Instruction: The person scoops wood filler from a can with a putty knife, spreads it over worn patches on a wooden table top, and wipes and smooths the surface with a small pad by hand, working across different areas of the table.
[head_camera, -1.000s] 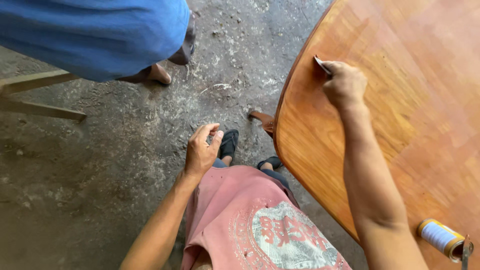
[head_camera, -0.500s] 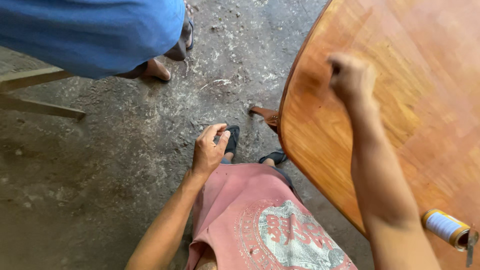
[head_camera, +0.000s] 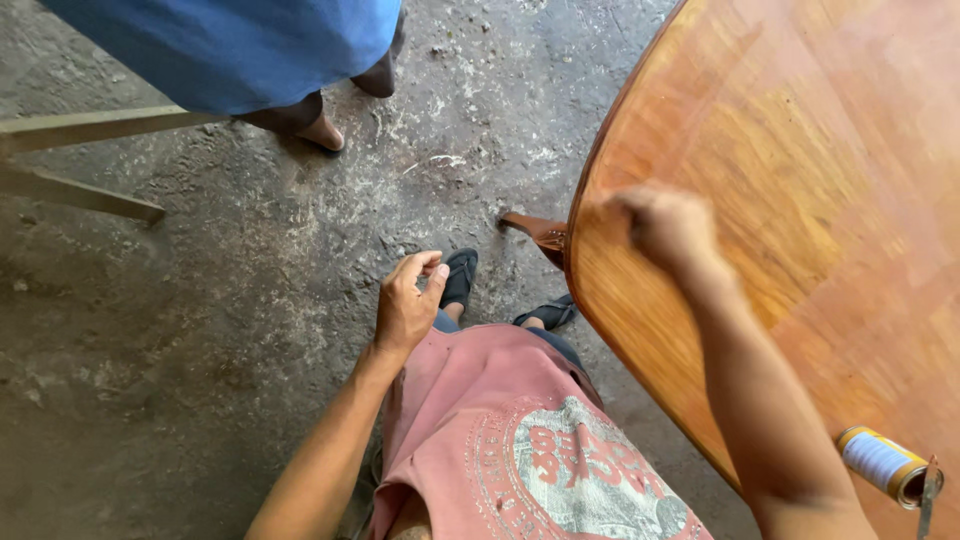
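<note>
My right hand (head_camera: 665, 225) is a motion-blurred fist pressed on the glossy orange-brown wooden tabletop (head_camera: 800, 200), just inside its curved left edge. The small grey pad it gripped in the earlier frames is hidden under the fingers. My left hand (head_camera: 408, 300) hangs by my hip over the concrete floor. Its fingers are loosely curled, it holds nothing, and it is well apart from the table. Below it are my pink printed shirt (head_camera: 520, 450) and my dark sandals (head_camera: 460, 278).
Another person in a blue garment (head_camera: 230, 45) stands at the top left, one foot (head_camera: 320, 130) on the floor. Pale wooden boards (head_camera: 80, 190) lie at the left. A small tin can (head_camera: 885, 465) lies on the table's lower right. A carved table leg (head_camera: 535, 232) juts out below the edge.
My right hand has slid down along the table's curved edge, toward me, and is now blurred. The left hand has stayed by my hip with little change.
</note>
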